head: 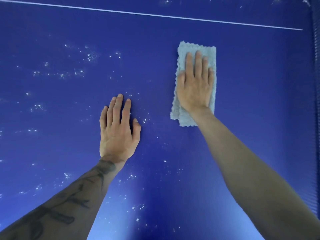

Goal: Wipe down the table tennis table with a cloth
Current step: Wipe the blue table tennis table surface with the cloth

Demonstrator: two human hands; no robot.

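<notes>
Surface: smooth deep-blue panel, crossed on the far side by a thin white line and scattered with white specks, densest to the left. Cloth: pale grey, nubby pile, scalloped edges, folded into a long rectangle, lying flat right of centre. Right grip: released, fingers straight, palm pressing flat on the cloth. Left grip: released, fingers straight, resting on bare surface, apart from the cloth. Dark ribbed strip along the right edge, possibly the net; too blurred to confirm.
</notes>
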